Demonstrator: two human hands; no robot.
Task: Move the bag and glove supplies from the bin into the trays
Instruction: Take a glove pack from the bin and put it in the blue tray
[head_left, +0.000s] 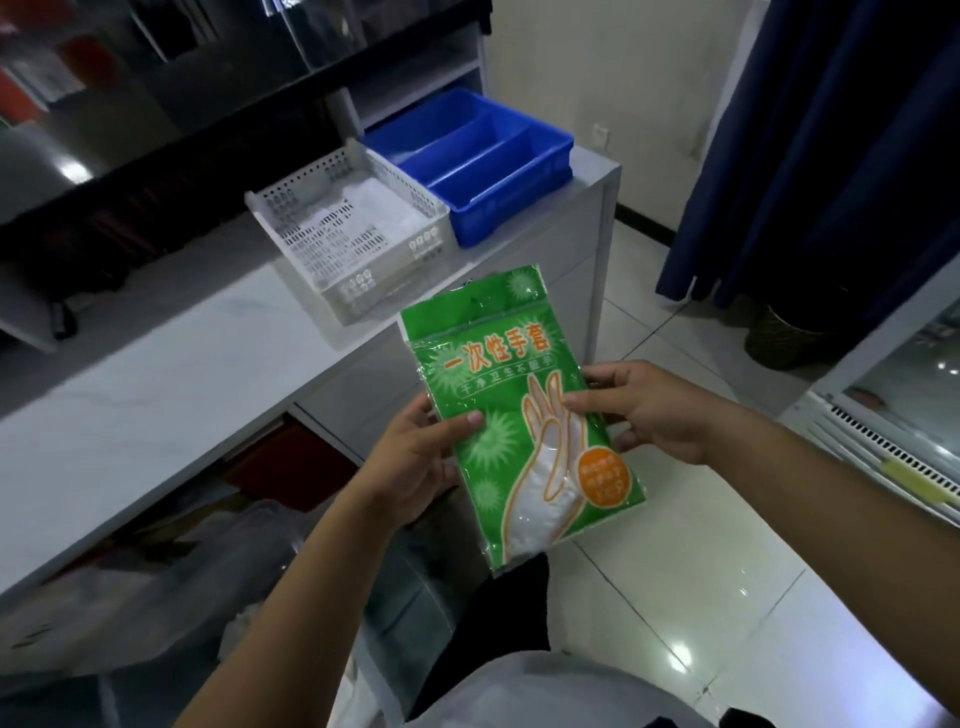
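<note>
A green pack of disposable gloves (511, 410), printed with a white hand outline, is held up in front of me above the floor. My left hand (415, 462) grips its left edge with the thumb on the front. My right hand (644, 410) grips its right edge. On the counter beyond stands a white perforated tray (311, 218) with white bags lying in its right half. A blue tray (511, 202) with three long compartments stands to its right, with nothing visible in it. A clear plastic bin (171, 587) with bags sits low at the left.
The white counter (156, 374) runs from lower left to the trays, with open shelves beneath. A dark shelf unit stands behind it. A dark blue curtain (810, 156) hangs at the right, above a basket on the tiled floor. A white appliance is at the far right.
</note>
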